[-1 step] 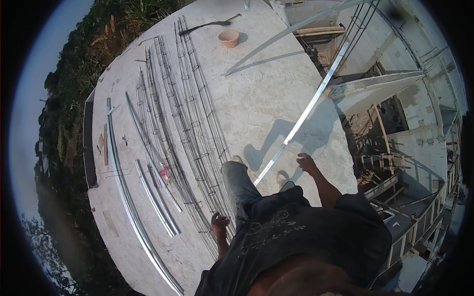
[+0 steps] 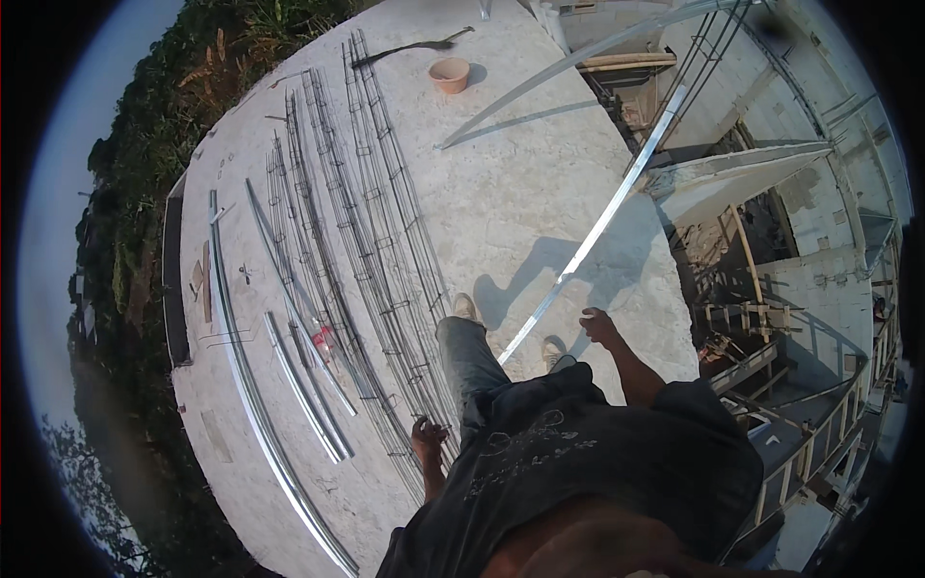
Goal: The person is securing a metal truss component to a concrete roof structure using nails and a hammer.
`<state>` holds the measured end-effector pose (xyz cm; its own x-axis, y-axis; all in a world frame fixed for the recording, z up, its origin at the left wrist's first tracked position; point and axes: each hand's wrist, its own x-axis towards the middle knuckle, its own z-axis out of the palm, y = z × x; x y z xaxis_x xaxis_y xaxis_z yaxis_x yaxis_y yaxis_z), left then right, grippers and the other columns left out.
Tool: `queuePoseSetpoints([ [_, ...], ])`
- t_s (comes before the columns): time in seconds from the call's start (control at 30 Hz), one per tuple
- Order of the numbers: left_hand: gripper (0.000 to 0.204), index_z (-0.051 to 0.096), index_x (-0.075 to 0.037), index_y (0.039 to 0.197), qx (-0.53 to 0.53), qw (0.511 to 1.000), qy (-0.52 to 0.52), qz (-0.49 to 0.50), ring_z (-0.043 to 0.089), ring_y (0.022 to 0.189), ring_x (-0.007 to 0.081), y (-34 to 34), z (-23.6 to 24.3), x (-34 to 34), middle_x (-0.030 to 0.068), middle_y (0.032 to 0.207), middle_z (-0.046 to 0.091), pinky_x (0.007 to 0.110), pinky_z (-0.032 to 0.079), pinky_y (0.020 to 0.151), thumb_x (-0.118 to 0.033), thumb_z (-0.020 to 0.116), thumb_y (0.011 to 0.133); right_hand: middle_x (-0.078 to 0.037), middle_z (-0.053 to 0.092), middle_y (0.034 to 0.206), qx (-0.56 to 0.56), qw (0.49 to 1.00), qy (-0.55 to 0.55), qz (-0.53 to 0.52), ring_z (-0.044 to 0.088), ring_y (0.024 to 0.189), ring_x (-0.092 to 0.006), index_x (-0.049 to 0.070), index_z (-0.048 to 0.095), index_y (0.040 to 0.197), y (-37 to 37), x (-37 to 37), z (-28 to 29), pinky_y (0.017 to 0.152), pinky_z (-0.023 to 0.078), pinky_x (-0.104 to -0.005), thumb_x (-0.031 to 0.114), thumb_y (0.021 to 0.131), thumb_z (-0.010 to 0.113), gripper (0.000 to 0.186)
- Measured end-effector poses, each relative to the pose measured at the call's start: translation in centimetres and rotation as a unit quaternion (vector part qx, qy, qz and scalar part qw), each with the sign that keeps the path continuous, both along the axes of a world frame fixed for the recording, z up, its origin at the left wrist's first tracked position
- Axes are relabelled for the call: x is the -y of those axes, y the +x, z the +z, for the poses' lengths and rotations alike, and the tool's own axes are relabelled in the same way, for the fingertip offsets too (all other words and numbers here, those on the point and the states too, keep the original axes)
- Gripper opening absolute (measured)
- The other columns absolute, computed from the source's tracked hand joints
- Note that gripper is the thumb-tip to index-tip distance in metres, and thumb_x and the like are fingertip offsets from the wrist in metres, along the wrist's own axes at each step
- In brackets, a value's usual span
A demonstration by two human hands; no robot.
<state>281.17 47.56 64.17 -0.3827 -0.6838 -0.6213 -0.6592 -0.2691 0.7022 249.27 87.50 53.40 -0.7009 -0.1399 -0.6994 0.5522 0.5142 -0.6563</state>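
Note:
My right hand (image 2: 599, 326) hangs in front of me at the right, fingers loosely curved, and nothing shows in it. Near it a long shiny metal channel (image 2: 578, 258) slants from my feet toward the far right edge of the slab; the hand is apart from it. Low at my left side, my left hand (image 2: 429, 439) has its fingers bent and somewhat apart, with no held thing visible. Beneath and beyond that hand run long rebar cages (image 2: 371, 260) on the concrete. My left shoe (image 2: 465, 307) stands beside the cages, and my right shoe (image 2: 553, 351) is near the channel's close end.
Metal profiles (image 2: 231, 332) lie at the left, with a small red item (image 2: 323, 339) among them. Farther off are an orange-brown bucket (image 2: 449, 75) and a dark broom-like bundle (image 2: 414, 47). At the right, the slab edge (image 2: 674, 260) drops toward walls and timber framing (image 2: 756, 314).
My left shoe shows more fully, slightly farther ahead of my knee. My right hand is a little lower in view. The things on the slab stay put.

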Motion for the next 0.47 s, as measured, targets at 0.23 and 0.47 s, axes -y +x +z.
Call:
queuePoseSetpoints([
  [0.23, 0.032, 0.055, 0.004, 0.121, 0.157, 0.942, -0.085, -0.285, 0.067, 0.060, 0.0224, -8.4, -4.9, 9.5, 0.0154, 0.081, 0.067, 0.032, 0.055, 0.054, -0.013, 0.053, 0.094, -0.016, 0.067, 0.088, 0.035, 0.994, -0.099, -0.015, 0.066, 0.070, -0.0212, -0.001, 0.055, 0.127, -1.2, 7.9, -2.3, 0.061, 0.054, -0.0362, 0.022, 0.081, 0.067, 0.052],
  [0.47, 0.040, 0.051, 0.003, 0.122, -0.052, 0.991, 0.003, -0.127, 0.069, 0.067, 0.0238, -31.9, -0.9, 26.4, 0.0199, 0.093, 0.068, 0.030, 0.055, 0.056, -0.023, 0.058, 0.093, -0.015, 0.066, 0.087, 0.081, 0.993, 0.082, -0.019, 0.066, 0.068, -0.0213, 0.000, 0.052, 0.129, -7.7, 16.0, -2.6, 0.057, 0.055, -0.0349, 0.022, 0.081, 0.069, 0.055],
])
